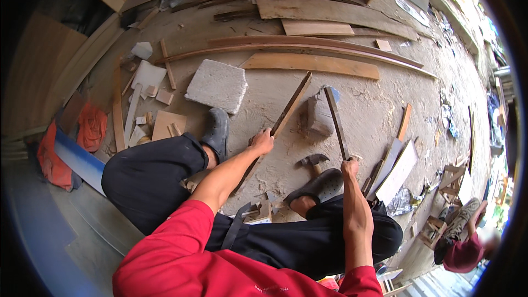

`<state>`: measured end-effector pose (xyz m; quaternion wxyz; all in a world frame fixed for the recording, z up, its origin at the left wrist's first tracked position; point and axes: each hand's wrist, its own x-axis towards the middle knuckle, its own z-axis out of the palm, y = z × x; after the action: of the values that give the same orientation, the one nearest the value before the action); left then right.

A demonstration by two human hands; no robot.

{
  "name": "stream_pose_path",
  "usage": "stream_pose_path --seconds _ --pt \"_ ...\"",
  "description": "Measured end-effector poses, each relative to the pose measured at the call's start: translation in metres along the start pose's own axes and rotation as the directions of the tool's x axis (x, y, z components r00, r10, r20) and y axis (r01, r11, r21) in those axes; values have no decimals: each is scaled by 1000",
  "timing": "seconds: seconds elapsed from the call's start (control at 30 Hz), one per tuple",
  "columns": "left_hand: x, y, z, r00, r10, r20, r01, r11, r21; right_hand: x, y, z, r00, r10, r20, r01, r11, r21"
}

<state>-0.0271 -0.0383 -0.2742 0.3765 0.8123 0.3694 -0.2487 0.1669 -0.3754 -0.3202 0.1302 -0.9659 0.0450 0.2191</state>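
Note:
My left hand (262, 142) grips a long narrow wooden strip (290, 105) that slants up and to the right across the dusty floor. My right hand (349, 166) holds a second thin dark wooden strip (335, 119), whose far end rests on a grey stone block (320, 114). A hammer (312, 160) lies on the ground between my hands, just above my right shoe (320, 185). I sit low with knees bent, in dark trousers and a red shirt, and my left shoe (216, 131) is beside a square concrete slab (217, 84).
Long planks and curved wood strips (308, 49) lie across the floor beyond. Offcuts and white board pieces (144, 85) clutter the left, flat boards (397, 171) the right. An orange cloth (91, 126) lies at far left. Another person in red (465, 250) crouches at lower right.

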Motion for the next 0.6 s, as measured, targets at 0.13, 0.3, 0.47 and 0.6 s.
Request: stream_pose_path --seconds 0.13,0.3,0.47,0.6 --pt "19 15 6 999 25 -32 -24 999 28 1 25 3 989 142 28 -142 990 9" --pt "48 28 0 985 154 -77 -148 986 82 -3 34 3 943 317 101 -322 946 39" --pt "79 40 -12 967 237 -91 -226 968 109 -1 36 8 942 325 82 -323 946 -39" --pt "83 58 -44 967 246 -70 -240 967 85 -14 13 -5 949 312 45 -313 950 3"
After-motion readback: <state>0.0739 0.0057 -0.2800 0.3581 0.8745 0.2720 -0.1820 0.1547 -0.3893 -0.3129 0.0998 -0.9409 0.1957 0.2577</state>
